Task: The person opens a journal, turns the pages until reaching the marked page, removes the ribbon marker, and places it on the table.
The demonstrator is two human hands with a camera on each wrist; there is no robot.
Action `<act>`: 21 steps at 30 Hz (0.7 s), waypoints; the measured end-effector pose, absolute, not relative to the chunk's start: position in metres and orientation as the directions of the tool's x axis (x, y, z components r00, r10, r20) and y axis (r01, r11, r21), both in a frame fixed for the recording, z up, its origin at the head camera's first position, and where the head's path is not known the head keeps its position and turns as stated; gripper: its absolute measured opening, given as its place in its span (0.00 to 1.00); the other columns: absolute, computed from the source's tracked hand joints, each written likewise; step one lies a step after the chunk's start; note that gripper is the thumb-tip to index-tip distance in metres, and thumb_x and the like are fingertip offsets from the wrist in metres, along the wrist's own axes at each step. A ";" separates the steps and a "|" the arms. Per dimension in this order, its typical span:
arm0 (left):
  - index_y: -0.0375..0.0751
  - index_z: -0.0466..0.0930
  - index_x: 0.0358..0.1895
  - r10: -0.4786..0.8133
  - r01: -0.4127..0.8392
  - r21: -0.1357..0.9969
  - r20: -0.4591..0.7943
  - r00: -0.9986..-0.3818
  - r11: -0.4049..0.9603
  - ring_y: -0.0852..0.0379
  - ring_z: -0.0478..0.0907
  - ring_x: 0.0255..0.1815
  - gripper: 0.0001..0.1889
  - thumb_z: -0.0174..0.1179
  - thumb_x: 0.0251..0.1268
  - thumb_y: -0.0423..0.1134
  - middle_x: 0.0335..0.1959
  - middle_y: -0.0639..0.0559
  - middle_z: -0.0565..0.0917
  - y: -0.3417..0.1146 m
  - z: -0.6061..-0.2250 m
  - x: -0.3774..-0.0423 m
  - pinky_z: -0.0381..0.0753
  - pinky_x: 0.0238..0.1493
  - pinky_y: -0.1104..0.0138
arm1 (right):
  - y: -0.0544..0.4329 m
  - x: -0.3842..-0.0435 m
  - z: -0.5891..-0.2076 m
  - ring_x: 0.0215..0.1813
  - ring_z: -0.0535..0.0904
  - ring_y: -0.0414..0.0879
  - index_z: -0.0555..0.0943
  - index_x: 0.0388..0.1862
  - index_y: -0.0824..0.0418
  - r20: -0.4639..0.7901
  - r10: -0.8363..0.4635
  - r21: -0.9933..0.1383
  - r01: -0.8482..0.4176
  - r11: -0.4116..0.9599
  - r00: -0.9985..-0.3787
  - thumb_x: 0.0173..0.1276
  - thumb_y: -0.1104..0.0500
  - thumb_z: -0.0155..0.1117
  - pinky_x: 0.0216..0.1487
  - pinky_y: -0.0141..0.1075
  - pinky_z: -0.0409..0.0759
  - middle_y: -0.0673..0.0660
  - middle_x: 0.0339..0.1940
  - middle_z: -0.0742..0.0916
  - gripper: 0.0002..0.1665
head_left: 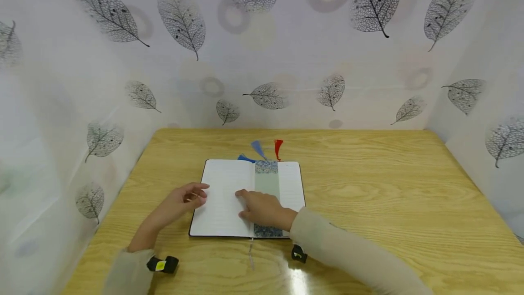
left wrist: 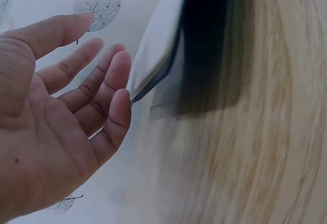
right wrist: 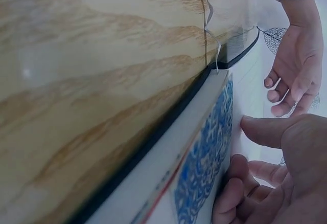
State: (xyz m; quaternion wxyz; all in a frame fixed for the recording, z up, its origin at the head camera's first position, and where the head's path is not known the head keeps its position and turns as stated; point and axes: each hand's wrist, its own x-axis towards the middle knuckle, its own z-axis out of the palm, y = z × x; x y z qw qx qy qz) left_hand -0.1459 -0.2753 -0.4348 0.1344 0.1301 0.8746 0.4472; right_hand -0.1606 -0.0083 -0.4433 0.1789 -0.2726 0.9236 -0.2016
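An open notebook (head_left: 223, 217) with lined white pages and a dark cover lies on the table. Along the inner side of its right page runs a bookmark (head_left: 267, 181), pale green in the middle with blue patterned ends. My right hand (head_left: 262, 207) is over the bookmark and the centre fold, index finger stretched onto the left page, thumb apart from it; it hides part of the bookmark. At the notebook's left edge, my left hand (head_left: 180, 201) has loosely bent fingers with nothing gripped. In the left wrist view its fingertips (left wrist: 120, 106) are right by the cover's edge.
Past the notebook's top edge stick out a blue tassel (head_left: 245, 158), a light blue tassel (head_left: 258, 148) and a red tassel (head_left: 278, 147). A thin ribbon (head_left: 251, 255) trails from the bottom of the spine. Leaf-patterned walls (head_left: 262, 58) border the wooden table (head_left: 389, 185).
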 end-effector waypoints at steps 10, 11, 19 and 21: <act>0.35 0.71 0.63 0.349 0.072 0.808 -0.171 -0.921 0.585 0.52 0.76 0.48 0.23 0.57 0.70 0.44 0.51 0.41 0.80 -0.273 -0.438 -0.148 0.79 0.42 0.71 | -0.002 -0.170 -0.417 0.23 0.70 0.37 0.69 0.68 0.52 -0.240 -0.582 -0.461 -0.437 0.772 -0.777 0.69 0.49 0.62 0.19 0.31 0.67 0.46 0.28 0.81 0.30; 0.35 0.71 0.63 0.353 0.073 0.807 -0.172 -0.920 0.585 0.52 0.76 0.48 0.24 0.57 0.70 0.44 0.51 0.41 0.80 -0.273 -0.439 -0.149 0.79 0.42 0.71 | 0.002 -0.174 -0.414 0.22 0.71 0.37 0.70 0.68 0.53 -0.226 -0.581 -0.467 -0.436 0.769 -0.782 0.69 0.49 0.62 0.19 0.31 0.67 0.46 0.27 0.81 0.30; 0.35 0.71 0.63 0.383 0.089 0.804 -0.181 -0.906 0.588 0.53 0.74 0.46 0.23 0.58 0.69 0.42 0.51 0.41 0.79 -0.270 -0.445 -0.151 0.77 0.41 0.71 | 0.047 -0.213 -0.411 0.24 0.74 0.40 0.70 0.68 0.58 -0.157 -0.498 -0.549 -0.344 0.762 -0.853 0.70 0.50 0.61 0.23 0.32 0.71 0.50 0.28 0.82 0.30; 0.35 0.71 0.63 0.392 0.097 0.805 -0.177 -0.903 0.586 0.53 0.74 0.46 0.23 0.58 0.69 0.42 0.51 0.41 0.79 -0.268 -0.447 -0.151 0.77 0.42 0.72 | 0.058 -0.221 -0.414 0.24 0.74 0.41 0.68 0.69 0.60 -0.165 -0.474 -0.578 -0.304 0.757 -0.865 0.70 0.51 0.61 0.24 0.33 0.71 0.52 0.28 0.83 0.32</act>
